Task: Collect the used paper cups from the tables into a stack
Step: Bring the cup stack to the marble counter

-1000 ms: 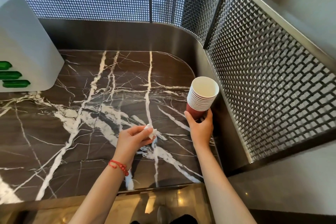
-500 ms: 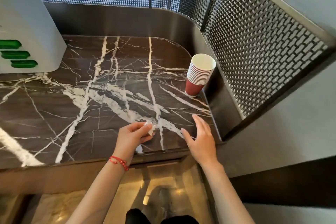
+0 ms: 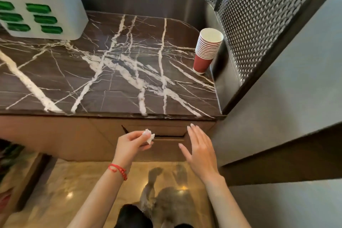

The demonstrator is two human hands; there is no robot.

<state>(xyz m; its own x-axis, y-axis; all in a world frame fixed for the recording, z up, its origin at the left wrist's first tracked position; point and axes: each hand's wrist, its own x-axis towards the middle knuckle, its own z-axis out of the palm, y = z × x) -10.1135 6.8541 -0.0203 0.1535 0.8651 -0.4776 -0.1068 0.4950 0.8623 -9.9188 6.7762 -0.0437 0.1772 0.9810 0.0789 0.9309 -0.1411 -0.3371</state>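
Cup stack at table right edge: light, crushable, grip low; left hand pinches tissue, right hand spread, empty.

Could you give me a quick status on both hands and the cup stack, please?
Left hand pinches tissue scrap. Right hand open, empty. Cup stack upright on counter corner, untouched. Nothing in the way.

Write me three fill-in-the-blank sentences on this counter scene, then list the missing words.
1. The stack of red paper cups stands on the marble counter near its ____ edge.
2. The left hand pinches a crumpled white ____.
3. The right hand, fingers straight, holds ____.
Missing words: right; tissue; nothing
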